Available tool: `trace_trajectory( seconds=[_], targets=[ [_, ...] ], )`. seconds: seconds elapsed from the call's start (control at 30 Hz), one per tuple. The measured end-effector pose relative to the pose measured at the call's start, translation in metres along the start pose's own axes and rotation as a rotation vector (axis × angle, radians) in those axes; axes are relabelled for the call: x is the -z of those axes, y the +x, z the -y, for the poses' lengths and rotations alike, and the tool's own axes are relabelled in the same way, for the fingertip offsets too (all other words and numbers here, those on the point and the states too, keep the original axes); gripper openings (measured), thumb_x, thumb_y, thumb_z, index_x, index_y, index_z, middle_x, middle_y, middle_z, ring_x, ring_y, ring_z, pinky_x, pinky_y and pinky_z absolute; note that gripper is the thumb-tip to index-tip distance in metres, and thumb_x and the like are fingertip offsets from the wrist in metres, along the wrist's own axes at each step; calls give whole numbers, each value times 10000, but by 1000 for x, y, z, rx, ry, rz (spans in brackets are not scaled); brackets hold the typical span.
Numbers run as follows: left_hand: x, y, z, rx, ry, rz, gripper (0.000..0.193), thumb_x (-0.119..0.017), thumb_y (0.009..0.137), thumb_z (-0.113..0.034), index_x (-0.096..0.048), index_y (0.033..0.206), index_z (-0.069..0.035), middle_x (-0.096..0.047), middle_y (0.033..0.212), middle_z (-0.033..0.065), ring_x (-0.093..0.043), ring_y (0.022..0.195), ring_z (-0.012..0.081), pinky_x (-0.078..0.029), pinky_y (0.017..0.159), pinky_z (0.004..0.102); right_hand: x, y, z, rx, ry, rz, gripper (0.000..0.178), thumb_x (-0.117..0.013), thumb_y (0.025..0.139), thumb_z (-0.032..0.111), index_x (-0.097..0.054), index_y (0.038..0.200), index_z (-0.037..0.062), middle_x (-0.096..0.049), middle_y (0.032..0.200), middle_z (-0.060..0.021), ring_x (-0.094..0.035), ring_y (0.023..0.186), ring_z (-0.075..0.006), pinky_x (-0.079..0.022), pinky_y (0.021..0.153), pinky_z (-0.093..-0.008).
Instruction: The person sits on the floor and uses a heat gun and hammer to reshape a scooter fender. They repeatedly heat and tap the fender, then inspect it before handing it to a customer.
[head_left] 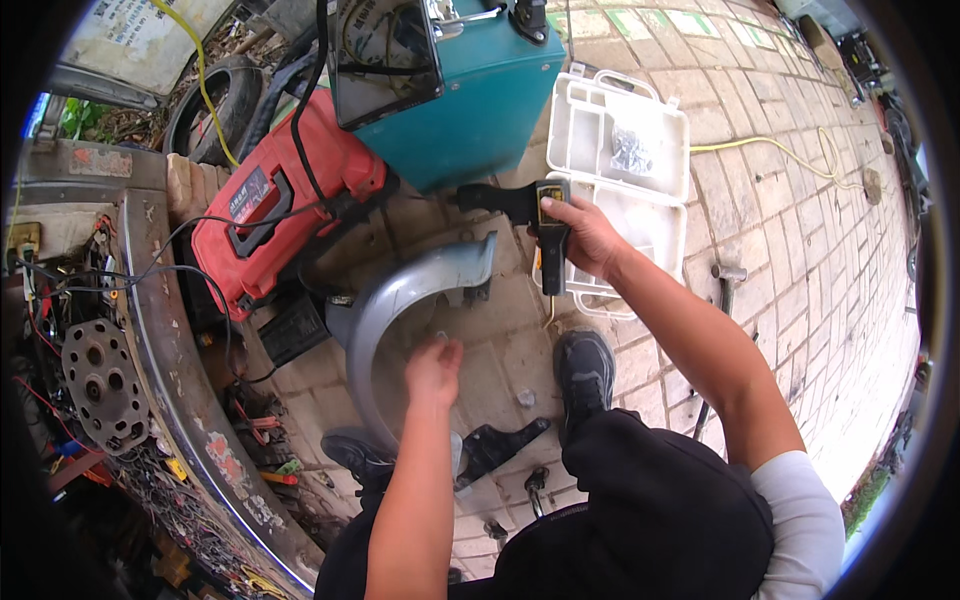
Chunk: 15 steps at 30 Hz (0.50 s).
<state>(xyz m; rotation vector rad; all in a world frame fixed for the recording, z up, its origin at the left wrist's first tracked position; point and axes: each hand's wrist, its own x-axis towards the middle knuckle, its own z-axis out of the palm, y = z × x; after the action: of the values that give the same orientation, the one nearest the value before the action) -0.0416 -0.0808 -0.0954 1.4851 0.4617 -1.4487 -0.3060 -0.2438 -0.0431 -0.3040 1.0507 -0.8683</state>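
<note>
The right grip (588, 236) squeezes the tool (553, 264) by the left edge of the case (660, 232). I can't tell if the left grip (433, 374) pinches anything. Best keep the fender (432, 268) still.

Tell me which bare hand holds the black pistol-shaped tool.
The right hand, gripping the tool; the left hand is by the curved silver metal fender.

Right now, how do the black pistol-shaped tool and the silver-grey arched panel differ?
The black pistol-shaped tool is angular; the silver-grey arched panel sweeps in a broad curve. The tool is dark, the panel pale and shiny. The panel is clearly larger than the tool. The right hand grips the tool, but not the panel.
</note>
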Motion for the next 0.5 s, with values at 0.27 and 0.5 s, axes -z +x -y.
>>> trace_trajectory(
  seconds=[0.27,0.5],
  targets=[
    [-5,6,8,17,-15,18,257,-564,861,86,-502,1095,-1,-563,1045,140,-590,904,295,-546,831,425,-11,28,-31,-83,-139,-227,292,-710,859,144,-582,1059,-25,-637,916,-85,-610,782,-170,-491,699,-327],
    [-11,19,7,-15,-28,-22,270,-577,858,78,-512,1110,8,-567,1063,141,-605,910,286,-565,800,389,-24,2,-22,607,-1268,-445,598,-753,743,119,-497,1255,-57,-550,1204,-232,-537,1128,-322,-446,925,-400]
  ],
)
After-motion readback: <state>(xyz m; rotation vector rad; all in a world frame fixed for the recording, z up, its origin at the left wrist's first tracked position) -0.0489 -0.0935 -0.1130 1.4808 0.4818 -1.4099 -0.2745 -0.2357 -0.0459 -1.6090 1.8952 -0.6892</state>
